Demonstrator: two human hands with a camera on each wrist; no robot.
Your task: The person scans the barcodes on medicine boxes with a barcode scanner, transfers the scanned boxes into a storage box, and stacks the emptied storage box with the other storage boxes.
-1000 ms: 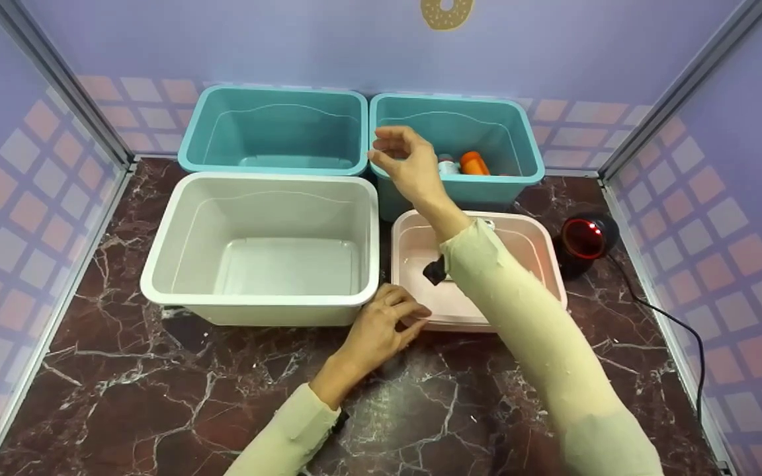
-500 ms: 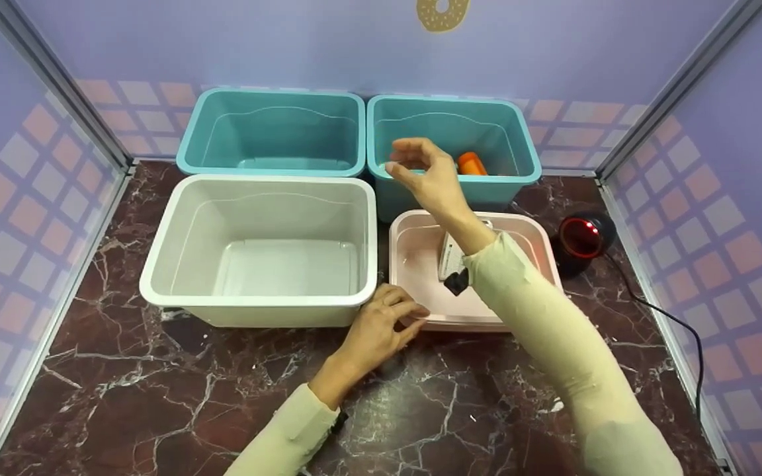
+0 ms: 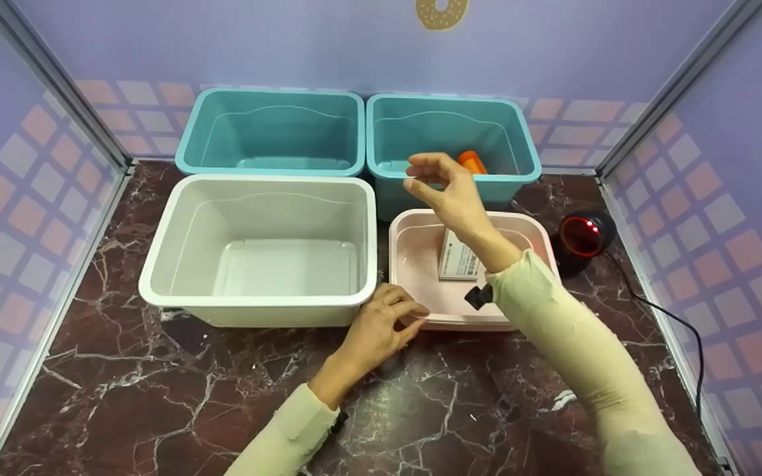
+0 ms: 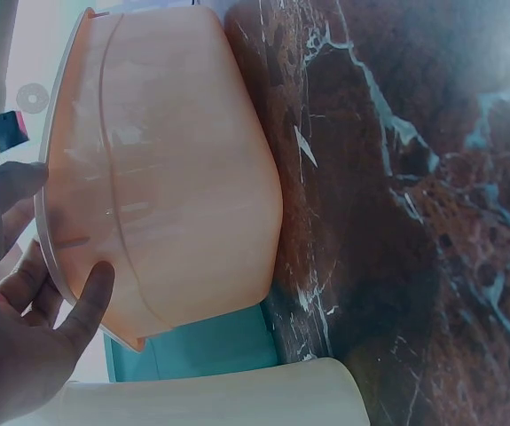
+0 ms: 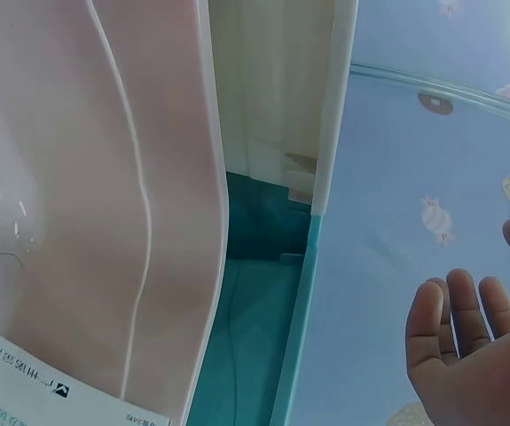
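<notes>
My left hand [image 3: 374, 324] is at the near left corner of a pink bin [image 3: 447, 311]. In the left wrist view its fingers lie on both sides of the bin's rim [image 4: 49, 133], holding it. My right hand [image 3: 450, 198] holds nothing; its fingers are loosely bent, above the gap between the pink bin and the right teal bin [image 3: 507, 180]. A white box with printed text [image 3: 458, 259] leans in the pink bin, partly hidden by the right forearm. The box's printed edge [image 5: 59, 390] shows in the right wrist view. An orange bottle [image 3: 471, 162] lies in the right teal bin.
A large white bin [image 3: 258, 301] stands left of the pink one, with the left teal bin [image 3: 272, 173] behind it. To the right is a dark round device with red lights [image 3: 583, 237] and a cable [image 3: 672, 320]. Patterned walls enclose the marble-look table [image 3: 156, 396].
My right hand has drawn back from the right teal bin, toward me and to the right, with nothing in it. More of the white box now shows. My left hand has stayed put.
</notes>
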